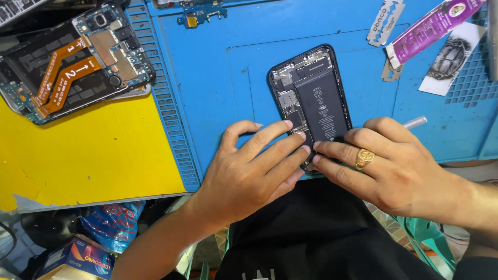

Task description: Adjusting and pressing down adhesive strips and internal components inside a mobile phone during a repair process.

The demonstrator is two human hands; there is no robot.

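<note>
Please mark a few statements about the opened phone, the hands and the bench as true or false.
1. Both hands, left hand and right hand, touch the opened phone. True.
2. The phone lies on a yellow sheet. False: it lies on the blue mat.
3. A ring sits on the right hand. True.
4. The second opened phone lies far right. False: upper left.
5. A razor blade lies on the mat. True.

Left hand [254, 166], right hand [384, 166] fingertips pressing opened phone [311, 98] on blue mat [218, 78].
</note>
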